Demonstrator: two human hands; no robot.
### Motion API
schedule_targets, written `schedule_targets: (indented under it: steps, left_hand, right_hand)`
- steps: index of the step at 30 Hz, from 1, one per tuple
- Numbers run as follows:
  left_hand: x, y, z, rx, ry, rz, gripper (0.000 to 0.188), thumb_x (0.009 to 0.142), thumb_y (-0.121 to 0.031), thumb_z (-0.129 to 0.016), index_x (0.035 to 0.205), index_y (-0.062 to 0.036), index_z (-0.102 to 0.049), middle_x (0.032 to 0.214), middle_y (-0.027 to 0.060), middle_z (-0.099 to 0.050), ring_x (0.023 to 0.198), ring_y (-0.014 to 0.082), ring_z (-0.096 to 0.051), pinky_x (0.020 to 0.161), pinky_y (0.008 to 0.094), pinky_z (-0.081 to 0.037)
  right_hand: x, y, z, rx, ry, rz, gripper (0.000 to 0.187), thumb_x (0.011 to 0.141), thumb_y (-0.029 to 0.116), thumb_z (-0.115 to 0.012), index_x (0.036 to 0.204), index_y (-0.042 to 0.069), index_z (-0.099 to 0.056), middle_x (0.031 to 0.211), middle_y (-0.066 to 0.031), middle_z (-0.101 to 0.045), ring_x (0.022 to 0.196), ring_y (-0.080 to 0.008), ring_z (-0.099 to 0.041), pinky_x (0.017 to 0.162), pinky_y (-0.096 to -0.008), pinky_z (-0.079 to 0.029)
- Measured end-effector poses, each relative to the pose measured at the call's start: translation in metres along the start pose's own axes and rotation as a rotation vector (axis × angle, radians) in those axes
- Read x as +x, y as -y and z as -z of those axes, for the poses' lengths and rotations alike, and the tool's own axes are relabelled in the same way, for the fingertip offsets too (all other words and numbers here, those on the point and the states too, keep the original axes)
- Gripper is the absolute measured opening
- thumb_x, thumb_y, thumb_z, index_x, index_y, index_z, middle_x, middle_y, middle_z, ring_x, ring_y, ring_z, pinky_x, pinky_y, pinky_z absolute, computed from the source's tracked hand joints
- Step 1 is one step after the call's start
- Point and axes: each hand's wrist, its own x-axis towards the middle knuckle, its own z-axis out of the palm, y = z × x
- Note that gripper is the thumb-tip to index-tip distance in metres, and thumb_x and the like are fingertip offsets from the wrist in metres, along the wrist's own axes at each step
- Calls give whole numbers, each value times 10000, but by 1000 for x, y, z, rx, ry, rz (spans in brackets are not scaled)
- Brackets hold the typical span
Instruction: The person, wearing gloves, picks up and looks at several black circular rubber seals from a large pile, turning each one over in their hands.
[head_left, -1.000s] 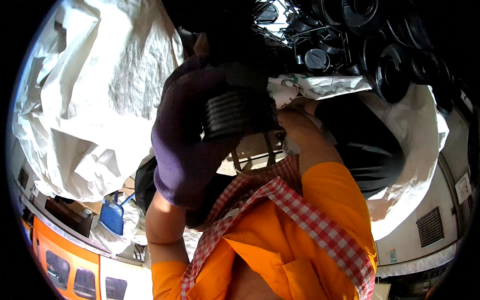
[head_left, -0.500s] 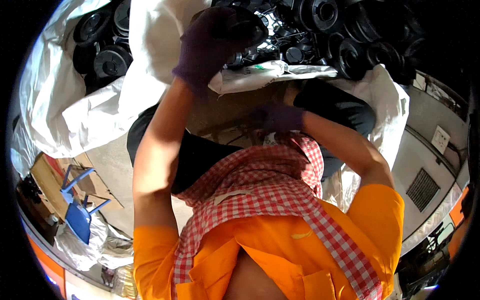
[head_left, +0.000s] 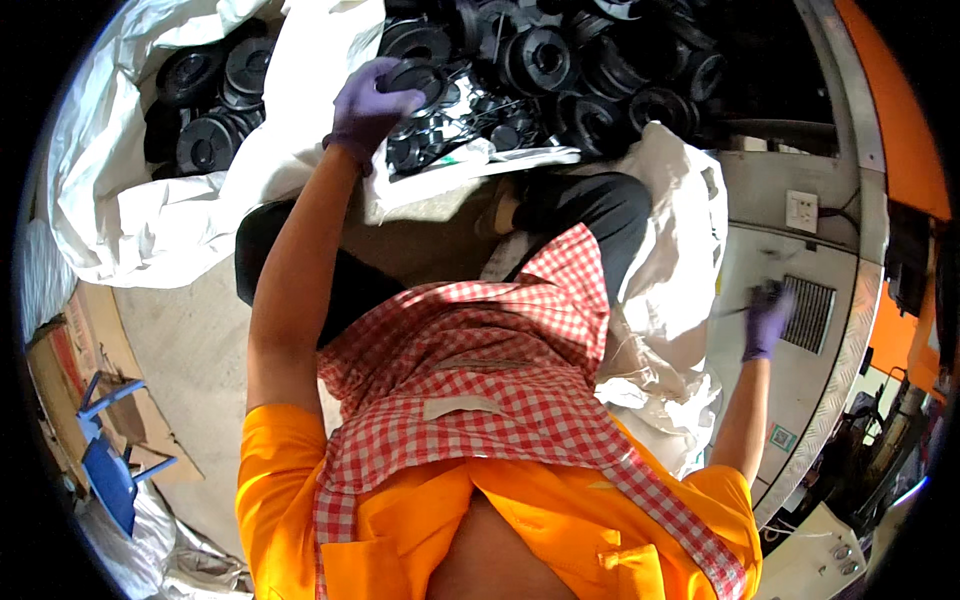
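Observation:
My left hand (head_left: 368, 108), in a purple glove, reaches to the edge of a heap of black plastic parts. Its thumb and fingers close on the rim of a black round disc (head_left: 424, 84). Small black plastic pieces with thin stems (head_left: 480, 118) lie beside that disc. Far out to the right, my right hand (head_left: 766, 326), also gloved in purple, is in front of a grey cabinet (head_left: 745, 265). Motion smears its fingers. A dark, thin-armed shape blurs around the fingertips, and I cannot tell whether they hold it.
A white sack (head_left: 110, 235) with black spools (head_left: 208, 143) stands at the left. More black spools (head_left: 541, 60) fill the heap ahead. White sacking (head_left: 670, 230) lies beside my right leg. A blue chair (head_left: 108, 478) and cardboard (head_left: 140, 365) are at the lower left.
My right hand has swung from between my legs far out to the right. My left hand has come down slightly with a black round part. The view has shifted to the right.

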Motion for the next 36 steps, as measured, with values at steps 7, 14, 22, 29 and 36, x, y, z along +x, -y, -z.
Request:
schedule_targets:
  steps: [7, 14, 22, 29, 36]
  left_hand:
    - [-28, -30, -31, 427, -35, 82, 430, 630, -202, -741, 1010, -31, -633, 913, 79, -654, 865, 198, -614, 798, 307, -483]
    - [-12, 32, -27, 707, 11, 30, 436, 609, -216, -778, 982, -52, -625, 892, 115, -657, 860, 253, -631, 779, 345, -492]
    - [-5, 20, -37, 529, 59, 291, 473, 649, -177, -750, 1071, -15, -610, 969, 132, -665, 896, 219, -629, 810, 315, -492]
    - [-3, 13, -46, 404, 81, 460, 523, 654, -149, -745, 1126, 2, -578, 1015, 150, -650, 922, 202, -621, 834, 301, -483]
    - [-10, 44, -48, 333, 96, 566, 459, 660, -202, -688, 1074, -16, -614, 966, 191, -662, 896, 280, -642, 792, 334, -495]
  right_hand:
    - [11, 33, 21, -228, 726, 10, 491, 725, 222, -702, 1185, 121, -562, 1102, -190, -612, 1059, -366, -562, 890, -432, -462]
    - [106, 205, -30, 425, 427, 330, 206, 831, 139, -627, 991, 9, -632, 886, -182, -652, 798, -303, -657, 703, -349, -503]
    - [168, 308, -268, -43, 746, 214, 623, 707, 421, -692, 1216, 99, -536, 1230, -183, -559, 1147, -328, -530, 956, -408, -428]
    - [136, 301, -385, 307, 816, 254, 1000, 598, 446, -790, 1391, 101, -289, 1336, -189, -473, 1210, -334, -480, 1000, -380, -385]
    - [83, 378, -340, 466, 750, 375, 698, 675, 305, -777, 1274, 90, -490, 1230, -189, -550, 1126, -362, -524, 953, -385, -420]
